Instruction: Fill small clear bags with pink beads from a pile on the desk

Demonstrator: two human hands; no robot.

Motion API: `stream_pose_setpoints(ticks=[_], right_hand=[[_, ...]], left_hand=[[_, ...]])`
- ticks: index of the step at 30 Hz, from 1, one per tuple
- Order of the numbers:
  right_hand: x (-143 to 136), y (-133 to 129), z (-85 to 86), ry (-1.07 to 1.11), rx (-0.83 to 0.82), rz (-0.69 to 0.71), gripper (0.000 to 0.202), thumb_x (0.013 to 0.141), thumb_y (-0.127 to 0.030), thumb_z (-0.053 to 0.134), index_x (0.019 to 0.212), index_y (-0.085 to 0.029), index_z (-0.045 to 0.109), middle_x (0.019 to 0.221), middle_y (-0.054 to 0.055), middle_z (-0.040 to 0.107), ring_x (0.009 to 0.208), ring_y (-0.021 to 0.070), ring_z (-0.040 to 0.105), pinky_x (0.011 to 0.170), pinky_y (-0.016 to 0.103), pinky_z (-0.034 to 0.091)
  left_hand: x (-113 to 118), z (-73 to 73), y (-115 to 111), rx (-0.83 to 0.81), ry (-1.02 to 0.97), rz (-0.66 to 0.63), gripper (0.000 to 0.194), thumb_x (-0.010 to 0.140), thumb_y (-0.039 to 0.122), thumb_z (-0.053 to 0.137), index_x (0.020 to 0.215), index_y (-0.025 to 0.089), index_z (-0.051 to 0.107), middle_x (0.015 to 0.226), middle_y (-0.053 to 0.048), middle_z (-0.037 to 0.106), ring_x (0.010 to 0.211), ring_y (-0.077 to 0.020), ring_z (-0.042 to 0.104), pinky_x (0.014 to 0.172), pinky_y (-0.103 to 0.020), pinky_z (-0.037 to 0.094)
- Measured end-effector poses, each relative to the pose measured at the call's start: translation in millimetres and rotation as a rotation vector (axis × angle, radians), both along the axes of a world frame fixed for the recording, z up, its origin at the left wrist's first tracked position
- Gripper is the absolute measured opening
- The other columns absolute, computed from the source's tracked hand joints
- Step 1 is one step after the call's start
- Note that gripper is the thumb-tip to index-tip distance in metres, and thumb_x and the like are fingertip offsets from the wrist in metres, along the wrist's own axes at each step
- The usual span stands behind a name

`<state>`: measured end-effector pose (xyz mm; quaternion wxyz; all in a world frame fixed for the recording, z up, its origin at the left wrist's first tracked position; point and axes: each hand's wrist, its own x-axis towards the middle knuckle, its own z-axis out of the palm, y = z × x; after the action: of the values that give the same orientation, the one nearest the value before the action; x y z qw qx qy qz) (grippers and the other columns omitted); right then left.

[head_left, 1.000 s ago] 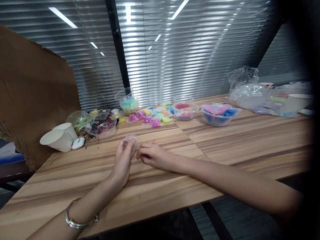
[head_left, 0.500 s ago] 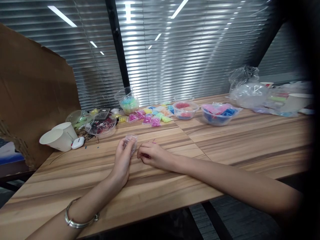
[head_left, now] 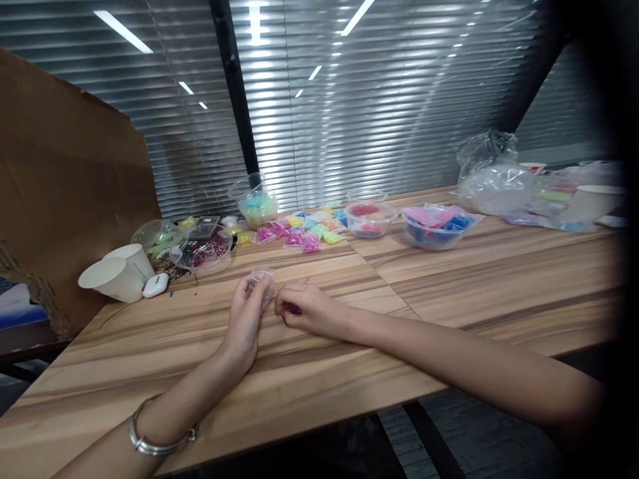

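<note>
The clear bag (head_left: 264,285) was in the left hand (head_left: 243,307), its thumb pressed against the fingers with the film pinched between them, just above the near half of the wooden table (head_left: 329,372). It looked unfilled, though the fingers covered part of it. Just beside it, apart from the left, the right hand (head_left: 312,311) had its fingers curled in around a magenta item (head_left: 294,309), mostly hidden, so what it was could not be told.

Beyond the hands, to the left, stood two paper cups (head_left: 112,279) tilted together, a white case (head_left: 156,285) and a clear bowl of dark red beads (head_left: 210,253). Past these, magenta, yellow, green and blue packets (head_left: 311,243) lay in a loose spread, looking filled, so that portion seemed done; the bag in hand seemed unfinished, and how many more remained could not be judged. Around the spread were a bowl of green and blue pieces (head_left: 258,211), a bowl of red and peach contents (head_left: 370,223) and a bowl of pink and blue bags (head_left: 434,233).
</note>
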<state>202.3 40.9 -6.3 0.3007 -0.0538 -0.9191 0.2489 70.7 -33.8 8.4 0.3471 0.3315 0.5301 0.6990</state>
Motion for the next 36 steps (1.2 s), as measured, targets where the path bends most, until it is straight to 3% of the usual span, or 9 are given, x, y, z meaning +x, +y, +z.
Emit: stream_pose_setpoints(ticks=[9, 16, 22, 28, 36], right_hand=[[1.3, 0.3, 5.0, 0.224, -0.139, -0.107, 0.014, 0.081, -0.006, 0.053, 0.09, -0.016, 0.058, 0.089, 0.003, 0.06, 0.08, 0.0132, 0.055, 0.073, 0.023, 0.043], [3.5, -0.3, 11.9, 0.361, -0.222, -0.212, 0.007, 0.087, -0.015, 0.054, 0.092, -0.016, 0.059, 0.09, 0.003, 0.06, 0.084, 0.0136, 0.056, 0.076, 0.025, 0.044], [3.8, 0.5, 9.4, 0.323, -0.251, -0.162, 0.014, 0.092, -0.019, 0.05, 0.1, -0.019, 0.061, 0.097, 0.004, 0.064, 0.091, 0.0149, 0.059, 0.082, 0.028, 0.045], [4.7, 1.2, 8.4, 0.311, -0.191, -0.145, 0.022, 0.092, -0.012, 0.048, 0.104, -0.021, 0.063, 0.102, 0.004, 0.066, 0.099, 0.017, 0.057, 0.089, 0.033, 0.044], [5.4, -2.4, 12.5, 0.374, -0.201, -0.132, 0.019, 0.091, -0.013, 0.051, 0.105, -0.02, 0.062, 0.102, 0.003, 0.065, 0.097, 0.0147, 0.059, 0.088, 0.029, 0.045]], left_hand=[[1.2, 1.9, -1.0, -0.01, 0.018, -0.057, 0.028, 0.071, 0.035, 0.067, 0.091, 0.018, 0.06, 0.093, -0.002, 0.062, 0.085, -0.0127, 0.056, 0.078, -0.025, 0.042], [2.9, 4.8, -4.1, -0.081, 0.117, -0.144, 0.027, 0.07, 0.035, 0.069, 0.089, 0.018, 0.061, 0.089, -0.002, 0.062, 0.082, -0.0131, 0.055, 0.077, -0.024, 0.042], [3.7, 6.5, -4.1, -0.114, 0.148, -0.194, 0.026, 0.07, 0.032, 0.069, 0.089, 0.018, 0.06, 0.085, 0.0, 0.06, 0.078, -0.011, 0.053, 0.074, -0.022, 0.04], [4.0, 5.2, -5.9, -0.096, 0.156, -0.172, 0.024, 0.071, 0.03, 0.067, 0.09, 0.017, 0.06, 0.087, 0.0, 0.06, 0.08, -0.0107, 0.052, 0.076, -0.022, 0.039], [4.0, 5.5, -4.0, -0.092, 0.113, -0.169, 0.027, 0.073, 0.035, 0.067, 0.092, 0.018, 0.06, 0.091, 0.0, 0.062, 0.083, -0.0108, 0.054, 0.078, -0.022, 0.04]])
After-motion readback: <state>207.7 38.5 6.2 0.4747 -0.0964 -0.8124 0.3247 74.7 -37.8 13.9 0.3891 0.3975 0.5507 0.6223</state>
